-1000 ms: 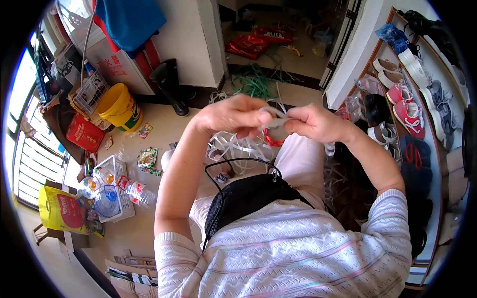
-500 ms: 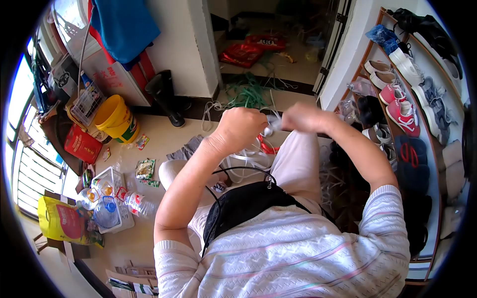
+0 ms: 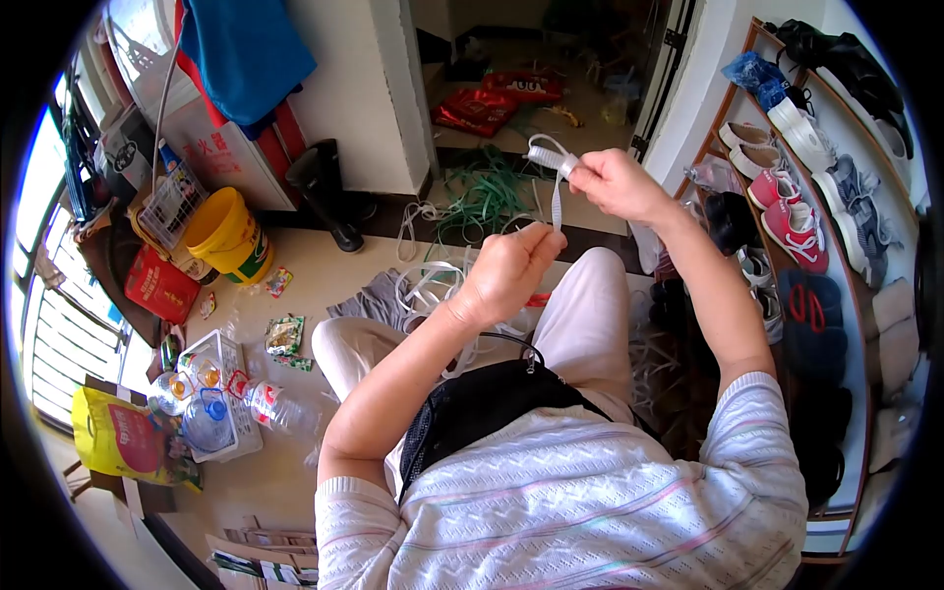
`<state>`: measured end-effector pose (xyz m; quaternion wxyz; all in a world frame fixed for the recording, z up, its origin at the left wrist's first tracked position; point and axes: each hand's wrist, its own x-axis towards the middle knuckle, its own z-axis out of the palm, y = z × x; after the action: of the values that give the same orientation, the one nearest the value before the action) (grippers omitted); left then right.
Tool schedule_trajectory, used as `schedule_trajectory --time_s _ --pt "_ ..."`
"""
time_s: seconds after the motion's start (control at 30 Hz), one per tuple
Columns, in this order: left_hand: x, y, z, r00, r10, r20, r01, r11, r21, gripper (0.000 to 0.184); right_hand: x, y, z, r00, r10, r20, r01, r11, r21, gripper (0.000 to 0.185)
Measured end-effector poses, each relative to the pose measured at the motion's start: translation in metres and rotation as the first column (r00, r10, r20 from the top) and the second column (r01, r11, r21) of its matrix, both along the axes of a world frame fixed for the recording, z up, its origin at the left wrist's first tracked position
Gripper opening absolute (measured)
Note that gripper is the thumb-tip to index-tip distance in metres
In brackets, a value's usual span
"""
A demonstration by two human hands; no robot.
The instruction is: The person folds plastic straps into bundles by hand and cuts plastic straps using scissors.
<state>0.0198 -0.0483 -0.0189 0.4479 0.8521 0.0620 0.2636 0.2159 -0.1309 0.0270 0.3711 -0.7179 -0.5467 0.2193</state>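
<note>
My right grip [image 3: 618, 187] pinches the looped white strap [image 3: 549, 157]. My left grip [image 3: 507, 273] clamps it just below, seemingly for tension.

the white strap [image 3: 543, 155] looks like ribbed plastic with a faint sheen; the green strapping [image 3: 490, 187] is thin, smooth plastic. the sweater [image 3: 580, 492] is textured knit, the trousers [image 3: 587, 320] matt cloth, the waist pouch [image 3: 492, 405] dull black fabric. glossy plastic forms the yellow bucket [image 3: 218, 224], clear plastic the bottle [image 3: 295, 413]; the red bags [image 3: 472, 110] shine like foil.
</note>
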Motion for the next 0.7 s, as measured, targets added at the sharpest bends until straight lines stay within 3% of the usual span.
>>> schedule_trajectory --time_s 0.07,0.1,0.13,0.2,0.23,0.3,0.33,0.4,0.47,0.5,0.53,0.57,0.6,0.67,0.7 --pt "-0.002 0.001 0.004 1.0 0.001 -0.019 0.003 0.973 0.231 0.016 0.005 0.008 -0.017 0.877 -0.047 0.478 0.032 0.999 0.04 0.025" --pt "-0.003 0.006 0.001 0.999 -0.017 -0.029 0.025 0.95 0.312 0.015 -0.009 0.005 -0.015 0.838 -0.041 0.545 0.091 0.994 -0.064 0.024" --pt "-0.003 0.011 0.001 0.999 -0.035 -0.039 0.048 0.92 0.39 0.013 -0.015 0.004 -0.019 0.774 0.075 0.628 0.031 0.987 -0.156 0.022" --pt "-0.006 0.022 0.003 0.997 -0.064 0.054 0.023 0.834 0.551 0.01 -0.032 -0.006 -0.014 0.692 0.365 0.622 -0.066 0.891 -0.45 0.026" --pt "-0.008 0.027 0.005 0.992 -0.083 0.098 0.004 0.783 0.622 0.009 -0.038 -0.013 -0.011 0.732 0.46 0.503 -0.186 0.845 -0.501 0.026" --pt "-0.011 0.037 0.007 0.99 -0.103 0.096 0.035 0.838 0.545 0.009 -0.039 -0.021 -0.004 0.708 0.669 0.225 -0.515 0.707 -0.484 0.022" --pt "-0.008 0.041 0.005 0.979 -0.148 0.142 0.057 0.864 0.5 0.01 -0.039 -0.025 0.006 0.773 0.626 0.1 -0.55 0.741 -0.385 0.021" --pt "-0.007 0.033 0.004 0.999 -0.042 -0.002 0.042 0.995 0.092 0.014 -0.041 -0.036 0.03 0.829 0.532 -0.172 -0.558 0.811 -0.178 0.02" --pt "-0.001 0.02 0.003 0.988 -0.083 -0.132 0.041 0.955 -0.292 0.021 -0.039 -0.035 0.041 0.883 0.353 -0.309 -0.349 0.935 0.072 0.02" --pt "0.005 0.015 -0.006 0.993 -0.082 -0.084 0.064 0.978 -0.197 0.021 -0.035 -0.027 0.042 0.965 0.199 -0.171 -0.19 0.98 0.065 0.024" --pt "0.008 0.009 -0.009 0.996 -0.087 -0.037 0.083 0.992 -0.098 0.021 -0.029 -0.018 0.037 0.991 0.085 0.108 -0.095 0.991 0.091 0.025" --pt "0.008 0.003 -0.009 0.993 -0.058 0.107 0.057 0.998 0.011 0.019 -0.019 -0.009 0.024 0.961 0.049 0.273 -0.062 0.997 0.039 0.024" --pt "0.006 0.004 -0.005 0.998 -0.051 0.036 0.045 0.986 0.162 0.018 -0.009 -0.003 0.01 0.903 0.021 0.43 -0.02 1.0 -0.008 0.023" --pt "0.001 0.014 0.0 0.995 0.002 -0.097 0.041 0.894 0.445 0.016 -0.013 -0.005 -0.009 0.783 0.217 0.582 -0.084 0.965 -0.247 0.021" --pt "-0.003 0.02 0.003 0.997 -0.035 -0.063 0.06 0.882 0.467 0.014 -0.021 -0.013 -0.012 0.769 0.289 0.571 -0.13 0.944 -0.303 0.023"
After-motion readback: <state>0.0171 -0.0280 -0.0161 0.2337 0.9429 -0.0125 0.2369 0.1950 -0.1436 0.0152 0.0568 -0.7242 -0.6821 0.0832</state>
